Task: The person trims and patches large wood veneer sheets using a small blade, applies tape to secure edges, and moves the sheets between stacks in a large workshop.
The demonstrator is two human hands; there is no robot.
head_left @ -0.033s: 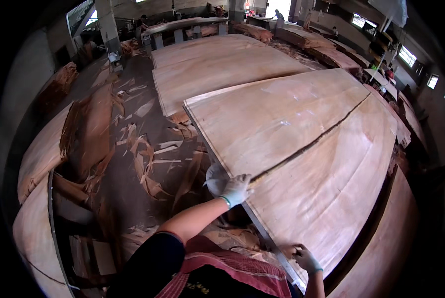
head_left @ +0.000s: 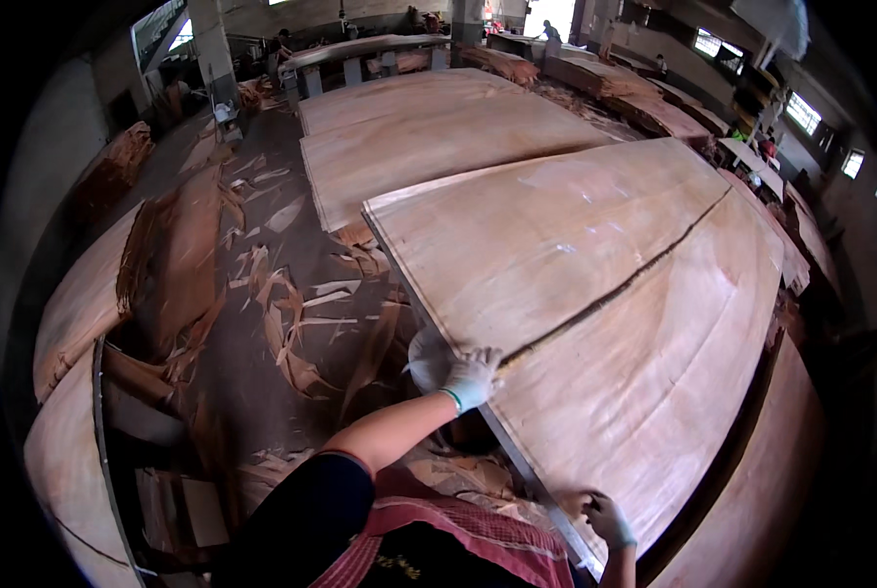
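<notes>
Two large pale wood veneer sheets (head_left: 556, 245) lie before me on a table, with a dark narrow gap (head_left: 615, 284) running between them. My left hand (head_left: 474, 378), in a white glove, rests on the near edge of the sheets beside the gap's near end. Its fingers are stretched out over the wood. Lower right, my gloved right hand (head_left: 609, 520) is closed, with its fingers curled at the near sheet (head_left: 644, 412). Whatever it may hold is too small and dark to make out. A metal edge (head_left: 527, 465) borders the table on my side.
Another veneer stack (head_left: 429, 137) lies beyond the table. Torn veneer scraps (head_left: 287, 333) litter the floor at left. A pale round object (head_left: 429, 361) sits under the table edge by my left hand. More veneer stacks (head_left: 81, 284) stand left; a person (head_left: 551, 34) is far off.
My left hand has shifted very slightly to the right and down along the sheet edge. My right hand stays in nearly the same place, still curled.
</notes>
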